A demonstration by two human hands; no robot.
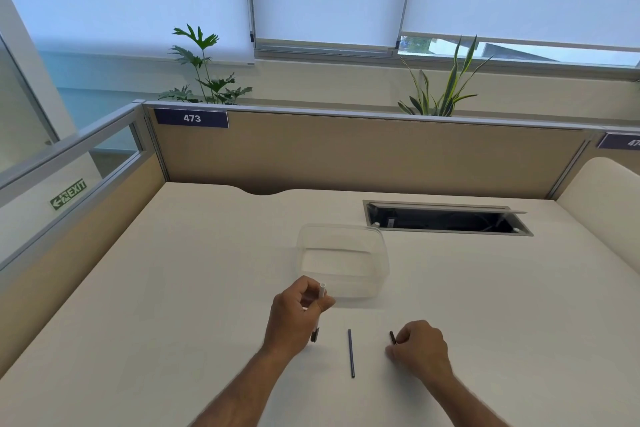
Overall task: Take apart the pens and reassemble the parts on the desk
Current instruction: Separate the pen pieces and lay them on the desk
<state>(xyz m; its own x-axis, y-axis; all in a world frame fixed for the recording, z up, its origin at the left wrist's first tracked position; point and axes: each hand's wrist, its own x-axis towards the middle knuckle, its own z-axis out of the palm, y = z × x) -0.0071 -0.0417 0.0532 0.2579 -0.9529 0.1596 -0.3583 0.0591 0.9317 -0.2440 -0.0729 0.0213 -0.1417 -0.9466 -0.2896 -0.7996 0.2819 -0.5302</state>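
Left hand (294, 315) sits closed around a pale pen barrel (322, 290), open end up, before the clear tub (343, 260). The refill (351, 353) lies loose on the desk (173, 288). Right hand (420, 345) pinches a small dark piece (392, 337). Best to keep that barrel steady and feed the refill in straight.

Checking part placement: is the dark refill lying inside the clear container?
No, the refill lies on the bare desk between the two hands, nearer the camera than the container.
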